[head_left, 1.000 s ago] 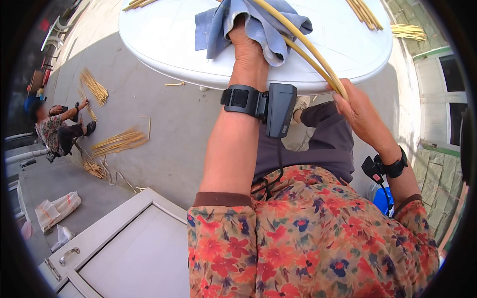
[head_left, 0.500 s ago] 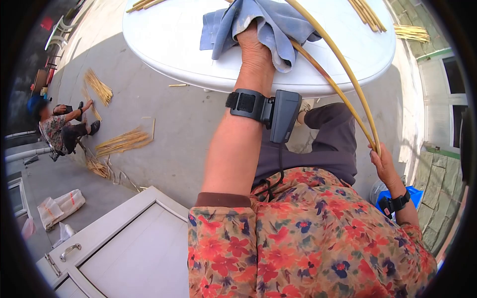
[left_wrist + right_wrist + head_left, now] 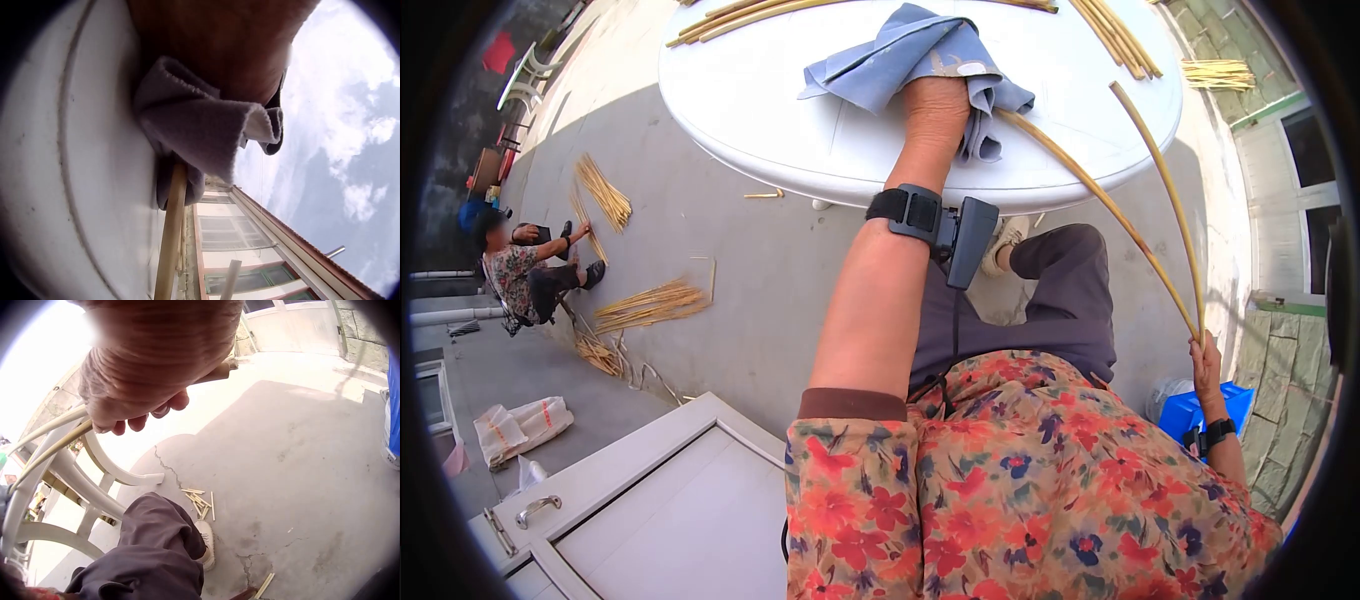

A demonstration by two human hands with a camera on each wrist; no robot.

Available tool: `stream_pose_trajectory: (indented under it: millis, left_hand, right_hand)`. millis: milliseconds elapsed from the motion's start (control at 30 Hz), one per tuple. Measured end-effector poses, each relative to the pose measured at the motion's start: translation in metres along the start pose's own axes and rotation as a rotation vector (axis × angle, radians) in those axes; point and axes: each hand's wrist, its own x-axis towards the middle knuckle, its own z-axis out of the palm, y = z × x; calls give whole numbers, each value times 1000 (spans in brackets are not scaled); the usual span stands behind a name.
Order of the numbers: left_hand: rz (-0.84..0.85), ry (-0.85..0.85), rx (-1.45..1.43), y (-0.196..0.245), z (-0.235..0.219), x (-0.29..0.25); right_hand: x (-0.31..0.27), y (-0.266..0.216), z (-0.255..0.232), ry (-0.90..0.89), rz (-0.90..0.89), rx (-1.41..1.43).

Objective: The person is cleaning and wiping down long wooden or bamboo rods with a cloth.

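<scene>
My left hand (image 3: pixel 937 110) is on the white table (image 3: pixel 750 120), gripping a blue-grey cloth (image 3: pixel 935 55) that hides its fingers. One long tan cane (image 3: pixel 1090 185) runs out from under the cloth. In the left wrist view that cane (image 3: pixel 170 237) enters the folded cloth (image 3: pixel 194 128) close by the tabletop. Low at the right, my right hand (image 3: pixel 1206 372) holds the near ends of this cane and a second cane (image 3: pixel 1168 180), whose far end stands free in the air. The right wrist view shows my right hand (image 3: pixel 156 375) with its fingers curled round them.
More canes (image 3: pixel 750 18) lie at the table's back left, with another bundle (image 3: pixel 1115 35) at the right. A seated person (image 3: pixel 515 262) is near cane bundles (image 3: pixel 650 305) on the ground. A white door panel (image 3: pixel 670 500) is front left; a blue bag (image 3: pixel 1235 400) is beside my right arm.
My right hand has moved right and down toward my side, drawing the canes along. The second cane's far end has come free of the cloth. My left hand stays at the table with the cloth.
</scene>
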Motion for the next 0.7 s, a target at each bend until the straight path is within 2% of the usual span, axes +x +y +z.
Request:
stream_pose_trajectory:
  millis: [67, 133, 200, 233, 267, 333, 400, 467, 500, 567, 600, 700]
  left_hand:
    - [44, 53, 136, 8, 8, 5]
    - [108, 123, 101, 14, 13, 9]
    - [108, -147, 9, 28, 7, 14]
    - [1, -297, -186, 35, 6, 18]
    - [15, -301, -190, 39, 6, 16]
    - [175, -327, 66, 48, 5, 12]
    - [185, -455, 462, 61, 18, 16]
    - [80, -714, 636, 79, 20, 25]
    - [92, -708, 630, 81, 29, 23]
    - [334, -683, 1056, 80, 40, 17]
    - [341, -677, 1058, 80, 46, 16]
    - [371, -790, 1334, 100, 32, 19]
  right_hand:
    - [-7, 23, -6, 58, 47, 42]
    - [-10, 28, -5, 125, 104, 84]
    - [-4, 18, 1, 208, 92, 148]
    - [3, 7, 6, 201, 73, 224]
    - [8, -9, 11, 214, 81, 227]
    - [21, -42, 21, 171, 110, 448]
    - [34, -57, 36, 157, 70, 512]
    - [45, -68, 46, 154, 27, 565]
    - [50, -72, 49, 137, 5, 563]
    - [58, -83, 53, 121, -5, 582]
    - [62, -88, 54, 129, -6, 584]
    - [71, -97, 58, 84, -10, 546]
